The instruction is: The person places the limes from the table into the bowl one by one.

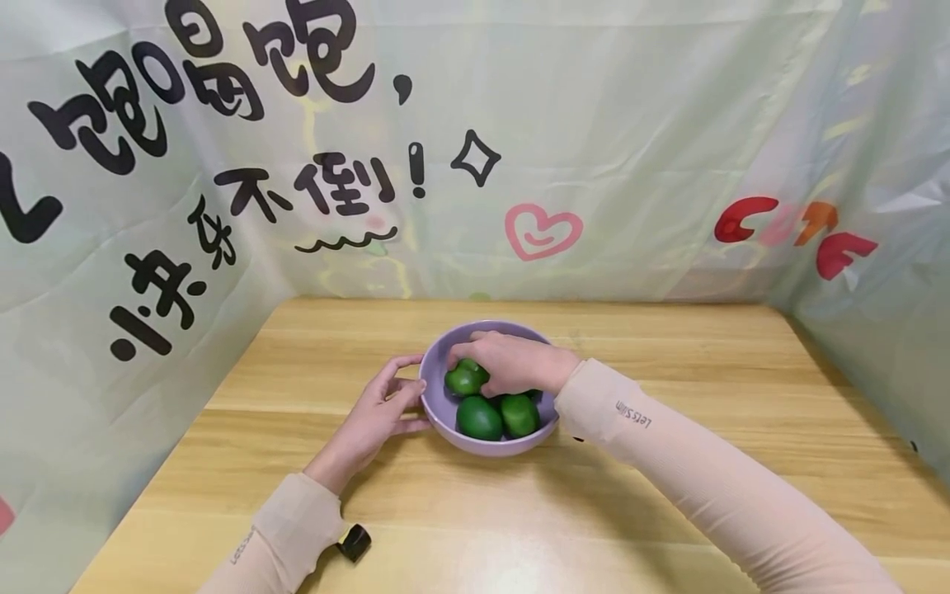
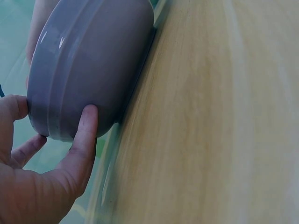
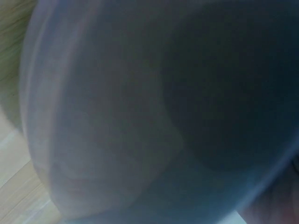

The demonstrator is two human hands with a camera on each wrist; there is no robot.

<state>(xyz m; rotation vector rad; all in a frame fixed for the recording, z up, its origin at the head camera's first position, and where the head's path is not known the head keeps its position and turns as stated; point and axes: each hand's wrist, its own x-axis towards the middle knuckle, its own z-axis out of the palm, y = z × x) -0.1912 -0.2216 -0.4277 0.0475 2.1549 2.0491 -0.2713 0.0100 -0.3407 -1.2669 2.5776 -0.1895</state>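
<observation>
A round lavender bowl [image 1: 490, 447] stands on the wooden table. My left hand [image 1: 374, 419] holds its left side, one fingertip at the rim and the thumb against the outer wall, as the left wrist view also shows. Reaching in from the right, my right hand [image 1: 512, 363] grips a lime-like green fruit [image 1: 465, 379] between thumb and fingers. In front of it lie a darker green fruit [image 1: 478, 418] and another green fruit [image 1: 519, 415]. A further bit of green shows under the right wrist. The right wrist view is filled by the blurred bowl wall [image 3: 107, 116].
The wooden table [image 1: 312, 371] extends around the bowl. Behind and at both sides hangs a pale printed cloth [image 1: 638, 148] with black lettering and a pink heart. A small black object [image 1: 356, 543] sits by the left cuff.
</observation>
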